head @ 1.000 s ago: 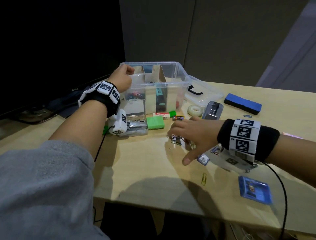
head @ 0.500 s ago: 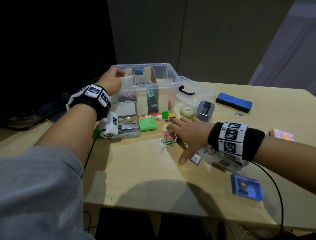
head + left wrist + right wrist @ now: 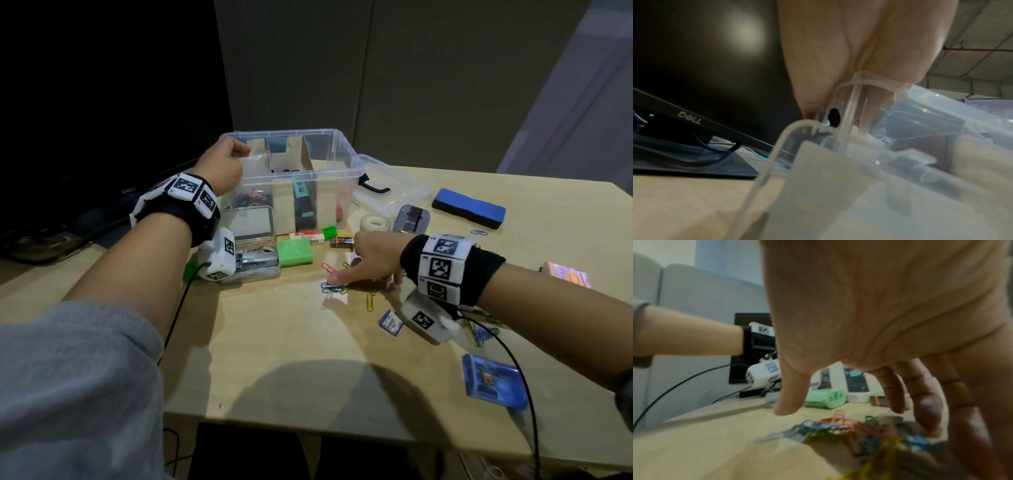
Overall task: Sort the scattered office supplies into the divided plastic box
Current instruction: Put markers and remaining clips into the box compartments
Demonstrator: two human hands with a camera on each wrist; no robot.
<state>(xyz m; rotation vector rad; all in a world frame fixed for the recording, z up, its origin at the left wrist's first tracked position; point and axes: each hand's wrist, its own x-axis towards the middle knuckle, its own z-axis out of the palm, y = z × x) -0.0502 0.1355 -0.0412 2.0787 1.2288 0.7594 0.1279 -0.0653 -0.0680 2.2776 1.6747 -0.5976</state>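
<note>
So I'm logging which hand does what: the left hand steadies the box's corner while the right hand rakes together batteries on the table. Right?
Not quite. The left hand does grip the box corner, but the right hand is gathering coloured paper clips, not batteries. The head and right wrist views both show the clips under its spread fingers.

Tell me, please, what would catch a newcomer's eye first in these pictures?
Probably the clear plastic box at the back of the table, its cardboard dividers showing, with the left hand gripping its near left rim. Next, the coloured paper clips scattered mid-table, where the right hand reaches down with spread fingers. A blue eraser lies far right.
</note>
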